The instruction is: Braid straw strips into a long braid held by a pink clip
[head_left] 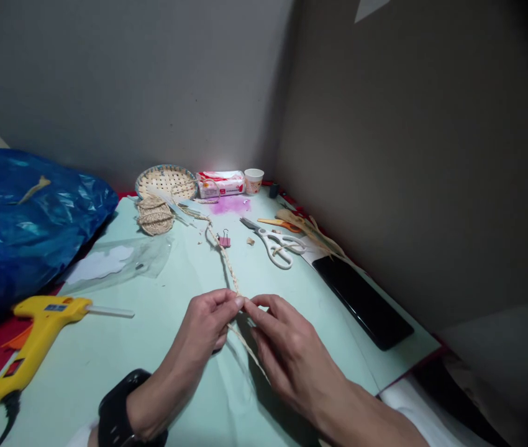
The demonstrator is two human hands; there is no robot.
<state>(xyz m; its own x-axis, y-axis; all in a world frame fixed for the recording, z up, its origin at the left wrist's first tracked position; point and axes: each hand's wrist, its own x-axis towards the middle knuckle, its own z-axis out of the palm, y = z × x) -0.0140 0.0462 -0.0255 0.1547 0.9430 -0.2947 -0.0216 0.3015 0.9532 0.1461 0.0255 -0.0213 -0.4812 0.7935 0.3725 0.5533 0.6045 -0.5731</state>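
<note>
Both my hands meet at the near end of a pale braided cord [227,259], low over the middle of the table. My left hand [210,316] pinches the braid between thumb and forefinger. Fingertips touching the left thumb, my right hand [285,338] is closed on the same spot of the cord. A loose strand [245,345] trails from below the hands toward me. The braid runs away from me past a pink binder clip [224,241] toward the back of the table. What the curled lower fingers hold is hidden.
White-handled scissors [276,242] and a black phone [361,301] lie right. Left are a yellow glue gun [43,335], a clear plastic bag [119,261] and a blue bag [26,217]. Behind stand a twine ball [154,215], woven basket [166,180], tissue pack [221,184] and paper cup [254,181].
</note>
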